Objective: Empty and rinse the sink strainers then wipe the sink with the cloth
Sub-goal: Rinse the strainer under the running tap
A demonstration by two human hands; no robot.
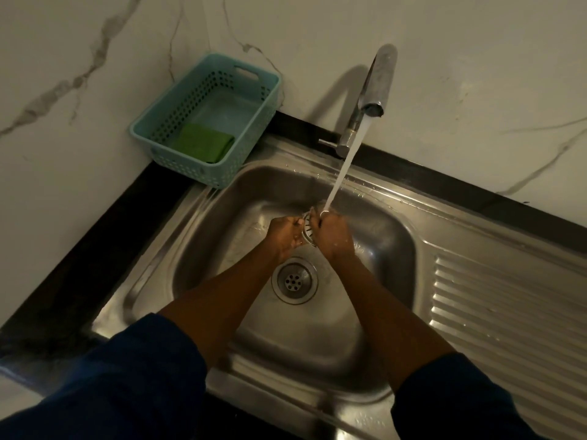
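Steel strainer (307, 228), held on edge between your two hands, hangs just beyond the drain (294, 280) and above the floor of the sink (397, 236). Your left hand (284, 235) pinches one side of its rim with curled fingers. Your right hand (333, 233) grips the opposite side. Water (344, 163) from the tap (378, 81) lands where the right hand meets the rim.

By my reading you are in the rinsing step. Whether any debris is left in the slots is too small to tell. Next, I judge, you should turn the strainer so the stream runs through it, then seat it back in the drain, which shows only its fixed holed plate. I see one strainer only.

The wipe is not yet begun. The green cloth (203, 142) lies folded in the teal basket (178, 122), well beyond the drain and to its left.
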